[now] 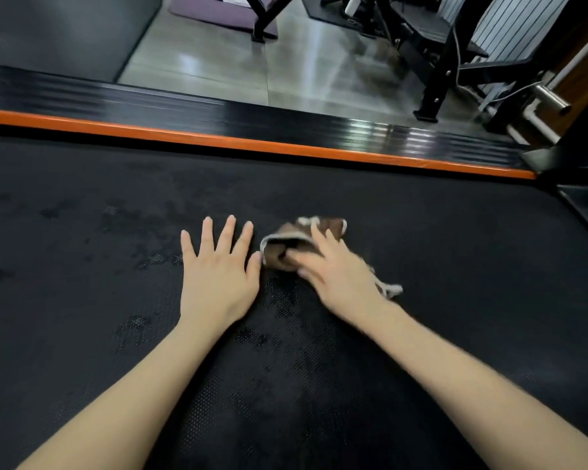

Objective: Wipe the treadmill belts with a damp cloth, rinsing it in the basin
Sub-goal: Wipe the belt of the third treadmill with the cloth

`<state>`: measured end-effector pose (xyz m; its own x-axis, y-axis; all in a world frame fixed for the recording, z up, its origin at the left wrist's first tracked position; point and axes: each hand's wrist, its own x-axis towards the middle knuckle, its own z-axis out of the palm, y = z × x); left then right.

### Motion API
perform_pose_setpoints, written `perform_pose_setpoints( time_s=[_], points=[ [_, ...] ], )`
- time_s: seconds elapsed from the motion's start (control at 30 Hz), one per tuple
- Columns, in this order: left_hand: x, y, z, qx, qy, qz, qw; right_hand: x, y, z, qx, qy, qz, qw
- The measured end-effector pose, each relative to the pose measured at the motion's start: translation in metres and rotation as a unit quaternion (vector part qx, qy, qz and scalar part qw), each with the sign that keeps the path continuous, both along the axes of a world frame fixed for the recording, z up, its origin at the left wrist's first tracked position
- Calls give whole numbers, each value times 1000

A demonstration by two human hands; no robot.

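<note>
Left hand (218,269) lies flat, fingers spread, on the damp-patched treadmill belt (82,239); right hand (336,269), fingers extended, presses a brown cloth (331,227) just beside it.

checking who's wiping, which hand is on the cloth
The right hand, pressing the brown cloth onto the belt; the left hand lies flat on bare belt.

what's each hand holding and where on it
The right hand presses the brown cloth on its middle against the belt; blur hides any pinch. The left hand lies flat on the belt, holding nothing.
</note>
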<state>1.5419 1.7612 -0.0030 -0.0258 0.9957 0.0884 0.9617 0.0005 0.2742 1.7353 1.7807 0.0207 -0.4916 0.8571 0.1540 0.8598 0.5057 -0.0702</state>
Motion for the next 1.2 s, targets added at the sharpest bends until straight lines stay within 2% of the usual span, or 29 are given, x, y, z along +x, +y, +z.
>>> perform_pose_setpoints(
  time_s=[0.1,0.17,0.27,0.37,0.43,0.53,0.6,0.67,0.77,0.83,0.93,1.03,1.07,1.1,1.17,1.2],
  points=[
    [-5,-1,7,37,-137,32,989,20,-87,-3,9,-1,73,997],
    [-8,-3,9,56,-175,42,982,28,-107,0,-4,-21,101,995],
    [-9,-2,6,53,-169,35,984,19,-53,0,8,-32,78,996],
    [-8,1,4,54,-179,38,982,-10,29,-1,-20,-33,-59,998],
    [-9,2,2,57,-170,35,983,-21,47,-7,-32,-33,-112,993],
    [-9,2,2,53,-165,37,984,-16,-1,-11,-2,17,-80,997],
    [-8,2,2,50,-153,38,986,-3,-59,-8,-42,31,-55,997],
    [-7,2,4,45,-146,42,987,10,-117,-3,-85,13,-29,996],
    [-8,1,8,36,-129,40,990,23,-157,17,-69,-11,-6,998],
    [-10,-3,14,16,-157,33,987,22,-163,28,-18,64,-51,996],
    [-15,-14,27,7,-222,23,975,11,-168,36,86,177,-126,972],
    [-27,-34,29,23,-129,29,991,-9,-164,37,59,260,-190,945],
    [-32,-40,26,22,-91,41,995,-18,-158,35,19,252,-210,945],
    [-38,-45,22,14,-58,53,997,-27,-154,30,-17,198,-213,957],
    [-45,-51,12,-3,-6,56,998,-34,-153,14,-43,40,-135,989],
    [-46,-52,7,-7,15,50,999,-30,-155,7,-52,-10,-94,994]
  ],
)
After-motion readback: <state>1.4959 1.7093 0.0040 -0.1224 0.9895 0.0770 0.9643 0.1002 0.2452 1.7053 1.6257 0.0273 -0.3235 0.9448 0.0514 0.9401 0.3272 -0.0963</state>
